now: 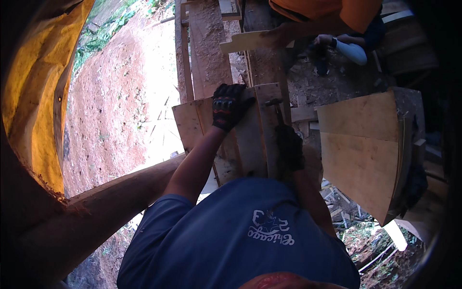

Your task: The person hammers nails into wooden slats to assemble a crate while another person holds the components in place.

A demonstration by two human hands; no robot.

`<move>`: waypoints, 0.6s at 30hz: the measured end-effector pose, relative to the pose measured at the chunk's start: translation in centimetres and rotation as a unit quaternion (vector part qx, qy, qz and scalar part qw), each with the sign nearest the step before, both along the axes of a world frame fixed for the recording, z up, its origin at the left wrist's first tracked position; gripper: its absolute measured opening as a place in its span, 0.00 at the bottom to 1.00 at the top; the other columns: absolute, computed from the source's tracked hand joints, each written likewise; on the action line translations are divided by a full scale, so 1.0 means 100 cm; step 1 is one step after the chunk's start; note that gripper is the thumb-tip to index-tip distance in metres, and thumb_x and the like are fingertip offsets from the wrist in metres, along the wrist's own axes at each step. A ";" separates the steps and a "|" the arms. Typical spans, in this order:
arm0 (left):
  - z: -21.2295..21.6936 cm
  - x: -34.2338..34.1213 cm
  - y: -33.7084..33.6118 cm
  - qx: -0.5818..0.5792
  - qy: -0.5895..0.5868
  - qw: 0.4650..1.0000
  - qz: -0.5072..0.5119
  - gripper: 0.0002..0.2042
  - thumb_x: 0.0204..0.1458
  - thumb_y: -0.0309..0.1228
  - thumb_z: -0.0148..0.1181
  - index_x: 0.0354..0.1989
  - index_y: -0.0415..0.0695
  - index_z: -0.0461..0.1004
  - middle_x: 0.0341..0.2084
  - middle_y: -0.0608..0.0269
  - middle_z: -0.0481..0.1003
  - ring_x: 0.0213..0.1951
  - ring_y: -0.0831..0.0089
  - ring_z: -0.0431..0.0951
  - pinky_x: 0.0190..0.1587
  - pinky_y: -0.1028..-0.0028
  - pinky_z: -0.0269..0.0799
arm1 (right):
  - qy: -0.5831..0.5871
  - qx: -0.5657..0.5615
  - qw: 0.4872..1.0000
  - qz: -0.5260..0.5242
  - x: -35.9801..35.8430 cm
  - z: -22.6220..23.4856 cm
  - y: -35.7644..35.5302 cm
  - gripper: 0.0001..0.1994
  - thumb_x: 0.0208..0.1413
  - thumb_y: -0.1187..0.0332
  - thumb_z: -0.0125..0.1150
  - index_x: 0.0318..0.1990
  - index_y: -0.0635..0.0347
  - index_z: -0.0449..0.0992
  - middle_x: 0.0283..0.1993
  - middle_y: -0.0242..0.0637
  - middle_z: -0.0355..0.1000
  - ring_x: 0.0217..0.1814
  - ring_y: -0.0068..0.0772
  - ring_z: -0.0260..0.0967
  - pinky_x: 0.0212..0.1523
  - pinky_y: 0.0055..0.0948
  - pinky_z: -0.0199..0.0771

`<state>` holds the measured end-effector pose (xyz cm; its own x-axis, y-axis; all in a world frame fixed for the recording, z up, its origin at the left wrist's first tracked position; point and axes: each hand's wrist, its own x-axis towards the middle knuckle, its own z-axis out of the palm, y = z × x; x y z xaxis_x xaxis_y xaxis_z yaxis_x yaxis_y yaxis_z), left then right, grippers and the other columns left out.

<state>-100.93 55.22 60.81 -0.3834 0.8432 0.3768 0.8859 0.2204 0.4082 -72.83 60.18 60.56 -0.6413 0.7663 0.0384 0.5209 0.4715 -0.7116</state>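
My left hand (228, 106), in a black glove with red trim, lies on the far part of a panel of wooden boards (248, 139). Its fingers are stretched forward, with the thumb out to the right. In my right hand (289, 148), also gloved in black, is a hammer (279, 114), gripped by its handle. The hammer's head is over the panel's right-hand board, close to the far edge; whether it touches the wood I cannot tell. Dark shadow hides much of the right hand's fingers. The panel's near end passes out of sight behind my blue shirt.
Sawdust-covered planks (209, 43) run away beyond the panel. A person in orange (356, 14) holds a pale board (243, 42) across them; another person's light-blue sleeve (350, 51) shows behind. Plywood sheets (358, 154) stand at right, a timber beam (125, 180) and yellow tarp (33, 82) at left.
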 end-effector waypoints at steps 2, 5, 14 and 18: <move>0.000 0.000 0.001 -0.006 -0.013 1.000 0.000 0.27 0.51 0.50 0.71 0.55 0.47 0.79 0.49 0.55 0.81 0.54 0.51 0.78 0.61 0.54 0.70 | -0.005 0.009 1.000 0.005 0.002 -0.004 0.002 0.11 0.64 0.73 0.57 0.52 0.57 0.79 0.46 0.44 0.78 0.46 0.49 0.78 0.44 0.44 0.77; 0.046 -0.020 0.003 -0.167 -0.193 0.966 -0.031 0.26 0.57 0.47 0.66 0.60 0.45 0.77 0.54 0.55 0.81 0.58 0.52 0.79 0.64 0.58 0.71 | -0.010 0.045 0.999 0.019 0.007 -0.012 0.008 0.11 0.64 0.72 0.57 0.52 0.57 0.79 0.44 0.44 0.78 0.46 0.49 0.79 0.44 0.44 0.77; 0.017 -0.102 0.014 -0.160 -0.627 0.760 -0.063 0.27 0.75 0.51 0.39 0.55 0.48 0.84 0.51 0.59 0.85 0.55 0.64 0.84 0.65 0.70 0.71 | 0.008 -0.079 0.995 -0.054 0.001 -0.005 0.002 0.11 0.65 0.70 0.57 0.51 0.55 0.80 0.41 0.43 0.81 0.45 0.46 0.80 0.44 0.42 0.78; 0.024 -0.096 0.011 -0.272 -0.295 0.911 -0.091 0.30 0.75 0.54 0.37 0.56 0.46 0.84 0.49 0.60 0.86 0.54 0.64 0.84 0.64 0.68 0.70 | 0.026 -0.044 0.998 -0.030 0.003 -0.004 0.002 0.11 0.64 0.71 0.57 0.52 0.55 0.80 0.42 0.43 0.80 0.45 0.47 0.80 0.45 0.43 0.78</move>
